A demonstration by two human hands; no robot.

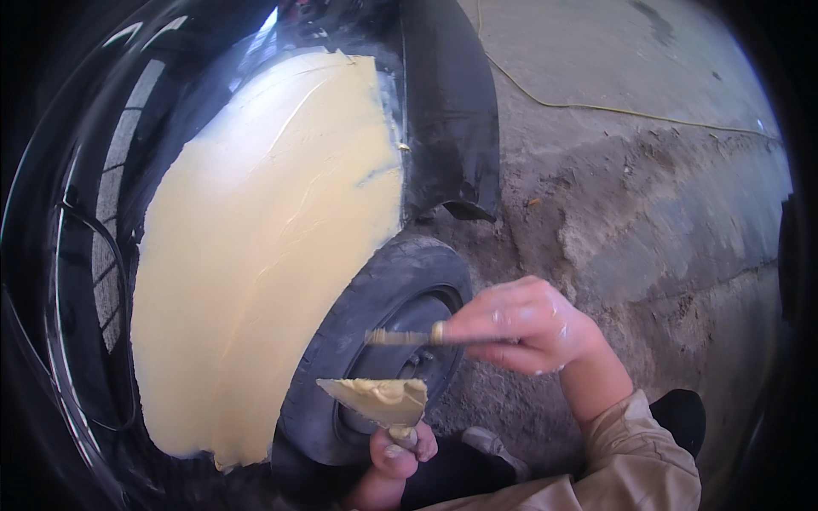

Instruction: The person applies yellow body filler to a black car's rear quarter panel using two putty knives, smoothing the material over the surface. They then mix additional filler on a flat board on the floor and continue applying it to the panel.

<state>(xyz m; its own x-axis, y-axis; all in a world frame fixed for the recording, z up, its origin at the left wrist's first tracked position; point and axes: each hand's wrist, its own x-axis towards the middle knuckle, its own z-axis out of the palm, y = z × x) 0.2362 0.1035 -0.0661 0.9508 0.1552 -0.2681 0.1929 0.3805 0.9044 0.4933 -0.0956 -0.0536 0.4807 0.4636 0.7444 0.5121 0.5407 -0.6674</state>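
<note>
My right hand [520, 324] is closed on a narrow scraper [392, 337], its blade held level above the car's wheel [375, 281] and smeared with filler. White smears mark its knuckles. Below it, my left hand [394, 456] grips the short handle of a wide putty knife [379, 396] heaped with pale yellow filler. To the left, a large coat of the same filler [247, 247] covers the black car body panel, with a ragged edge and faint ridges.
Glossy black bodywork [102, 170] curves along the left. A black panel [447, 102] hangs above the wheel. Rough, dirty concrete floor [596, 204] lies at right, crossed by a thin yellow cord [630, 114]. My shoe [490, 451] is at the bottom.
</note>
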